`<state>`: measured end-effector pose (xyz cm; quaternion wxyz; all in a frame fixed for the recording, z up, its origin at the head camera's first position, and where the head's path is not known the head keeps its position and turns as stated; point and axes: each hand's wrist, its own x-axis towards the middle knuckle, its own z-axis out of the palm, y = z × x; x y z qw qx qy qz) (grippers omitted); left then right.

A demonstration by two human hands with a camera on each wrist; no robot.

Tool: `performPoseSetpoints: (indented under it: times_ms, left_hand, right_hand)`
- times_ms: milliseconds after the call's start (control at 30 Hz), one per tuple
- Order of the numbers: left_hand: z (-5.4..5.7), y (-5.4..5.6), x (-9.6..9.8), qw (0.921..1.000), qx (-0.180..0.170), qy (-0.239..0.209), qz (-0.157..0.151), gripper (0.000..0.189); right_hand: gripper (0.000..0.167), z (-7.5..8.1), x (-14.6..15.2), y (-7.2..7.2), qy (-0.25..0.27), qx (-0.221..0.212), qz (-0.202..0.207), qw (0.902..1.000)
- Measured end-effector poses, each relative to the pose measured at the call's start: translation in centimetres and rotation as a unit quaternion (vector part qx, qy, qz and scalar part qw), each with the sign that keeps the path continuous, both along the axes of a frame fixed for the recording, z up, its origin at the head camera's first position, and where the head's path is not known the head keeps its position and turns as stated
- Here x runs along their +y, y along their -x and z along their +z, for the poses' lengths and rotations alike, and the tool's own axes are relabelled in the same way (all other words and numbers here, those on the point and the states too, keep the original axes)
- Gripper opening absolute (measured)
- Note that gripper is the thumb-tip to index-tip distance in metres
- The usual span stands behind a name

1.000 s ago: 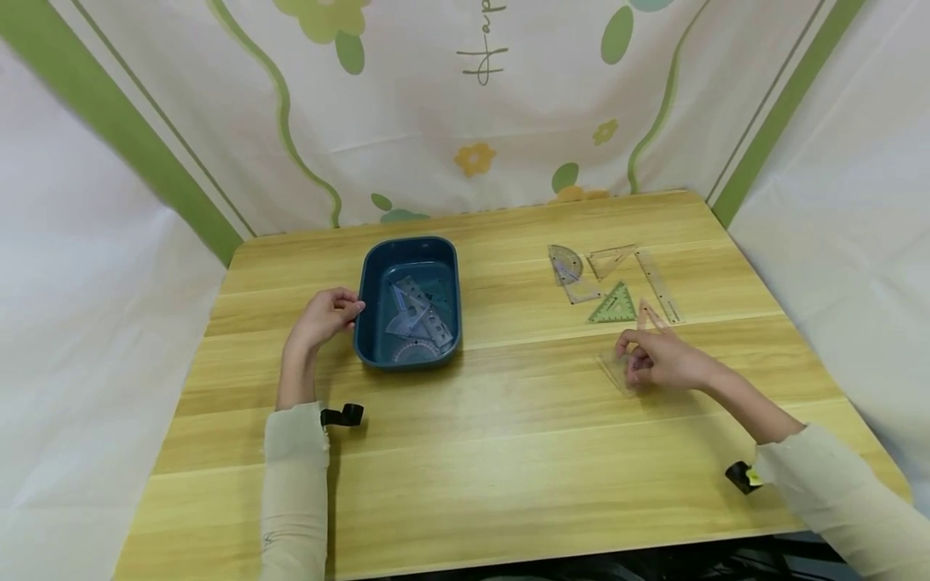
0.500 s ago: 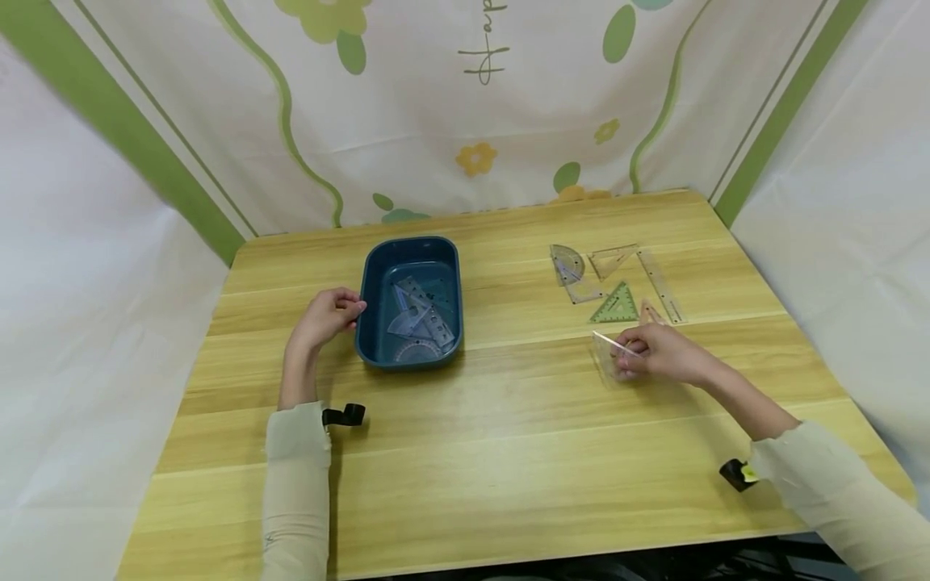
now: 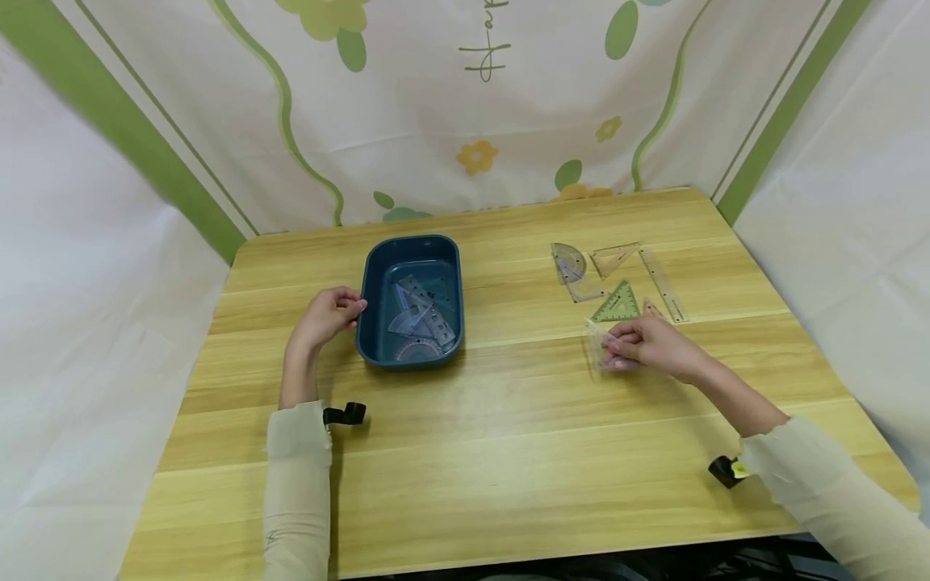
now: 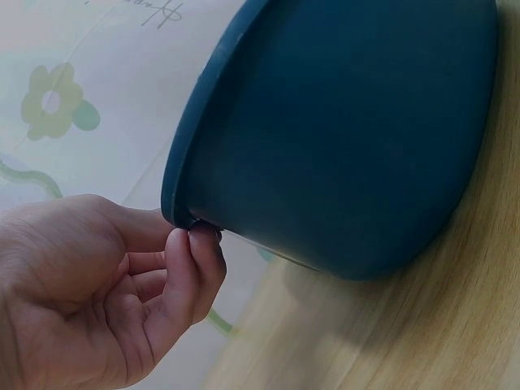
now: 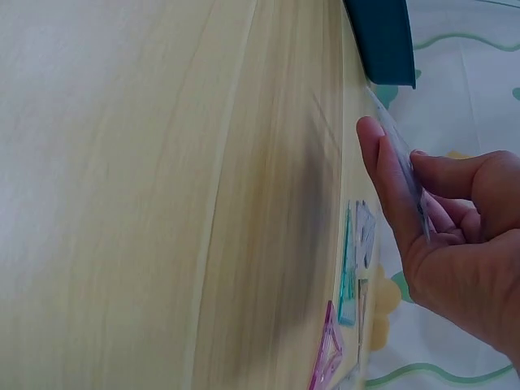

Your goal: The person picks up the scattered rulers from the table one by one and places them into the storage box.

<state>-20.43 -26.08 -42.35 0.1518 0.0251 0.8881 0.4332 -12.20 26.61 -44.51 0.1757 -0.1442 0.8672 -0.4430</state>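
My left hand [image 3: 325, 316] pinches the rim of a dark blue plastic tub [image 3: 369, 359] at its left side. In the left wrist view, thumb and fingertips meet right at the tub's rim [image 4: 180, 175]. Inside the tub lie a clear ruler [image 3: 429, 311], a protractor [image 3: 418, 350] and other clear pieces, partly overlapping. My right hand [image 3: 654, 345] pinches a clear set square [image 3: 594, 351] between thumb and fingers, tilted up over the table; its far part is hidden by the hand. In the right wrist view, the set square [image 5: 394, 138] appears nearly edge-on.
Behind the right hand lie a green set square [image 3: 617, 303], a protractor [image 3: 570, 262], a clear ruler [image 3: 663, 284], an orange-tinted set square [image 3: 613, 259] and a pinkish triangle [image 3: 652, 310]. A printed cloth [image 3: 407, 137] rises behind the wooden table [image 3: 465, 484].
The right hand has lifted the clear set square from lying low over the table to a steep tilt, and shifted slightly left and back. The left hand and tub stay put.
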Motion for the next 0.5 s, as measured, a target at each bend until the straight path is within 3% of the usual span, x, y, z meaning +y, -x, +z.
performPoseSetpoints:
  times_ms: [233,400,500]
  left_hand:
    - [0.1,0.0,0.0,1.0,-0.004,0.001,0.003,0.036]
    - [0.0,0.0,0.0,1.0,-0.002,-0.002,0.004,0.036]
    - [0.0,0.0,0.0,1.0,0.001,-0.004,0.002,0.036]
  right_hand:
    - [0.022,0.4,-1.0,0.2,-0.006,-0.019,-0.023,0.9995]
    - [0.027,0.7,-1.7,0.4,0.006,-0.051,-0.044,0.9977]
    - [0.03,0.7,-2.1,0.6,0.041,-0.093,-0.053,0.9934]
